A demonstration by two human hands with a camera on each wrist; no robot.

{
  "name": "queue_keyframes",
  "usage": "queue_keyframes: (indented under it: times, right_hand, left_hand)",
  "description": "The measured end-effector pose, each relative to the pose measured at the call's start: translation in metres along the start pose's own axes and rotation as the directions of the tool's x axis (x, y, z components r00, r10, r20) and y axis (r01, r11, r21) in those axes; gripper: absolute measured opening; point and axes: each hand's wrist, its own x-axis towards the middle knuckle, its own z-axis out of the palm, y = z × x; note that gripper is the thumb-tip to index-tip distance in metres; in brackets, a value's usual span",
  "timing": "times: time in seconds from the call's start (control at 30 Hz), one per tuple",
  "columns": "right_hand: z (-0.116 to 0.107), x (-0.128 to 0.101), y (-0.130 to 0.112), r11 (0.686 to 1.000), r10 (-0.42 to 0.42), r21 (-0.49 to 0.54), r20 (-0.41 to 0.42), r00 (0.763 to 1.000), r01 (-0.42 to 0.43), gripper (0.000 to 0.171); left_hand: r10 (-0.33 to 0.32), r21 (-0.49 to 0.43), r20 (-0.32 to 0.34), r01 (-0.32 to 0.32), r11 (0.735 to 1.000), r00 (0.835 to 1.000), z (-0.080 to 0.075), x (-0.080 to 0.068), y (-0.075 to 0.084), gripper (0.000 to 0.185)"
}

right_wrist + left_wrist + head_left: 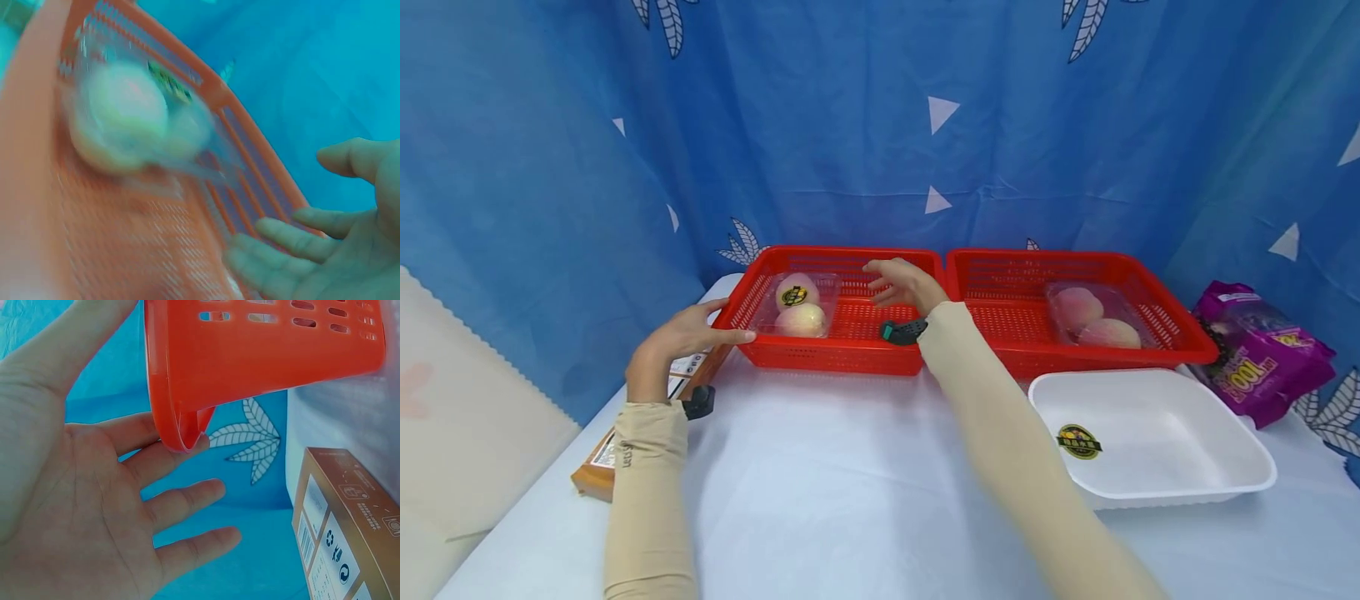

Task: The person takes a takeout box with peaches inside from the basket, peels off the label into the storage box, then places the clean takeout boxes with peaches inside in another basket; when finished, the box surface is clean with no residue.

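Two baskets: red, side by side on the table [820, 500].
Left basket [850, 346]: holds a clear peach pack [797, 305] at its left end.
Left hand [681, 337]: fingers straight, touching that basket's left corner rim.
Right hand [904, 283]: fingers spread and relaxed over the basket, grasping nothing.
Right basket [1000, 321]: second pack [1092, 318] inside.

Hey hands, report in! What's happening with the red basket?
Left hand open, touching left red basket corner. Right hand open, over basket, holding nothing. Peach pack inside, untouched.
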Motion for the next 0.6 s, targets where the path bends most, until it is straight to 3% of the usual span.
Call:
queue_keyframes:
  times: [0.23,0.4,0.6]
  right_hand:
    - [0.035,0.013,0.011,0.989,0.056,0.131,0.057,0.997,-0.063,0.060]
    - [0.051,0.019,0.016,0.944,0.098,0.302,0.131,0.987,-0.134,0.069]
    - [0.056,0.020,0.014,0.918,0.134,0.360,0.116,0.984,-0.167,0.072]
  left_hand:
    - [-0.007,0.006,-0.006,0.007,1.000,1.000,0.000,0.000,0.002,0.109]
    - [-0.010,0.009,-0.007,0.010,1.000,1.000,0.000,0.000,0.002,0.111]
    - [-0.018,0.013,-0.001,0.018,1.000,1.000,0.001,0.001,0.001,0.111]
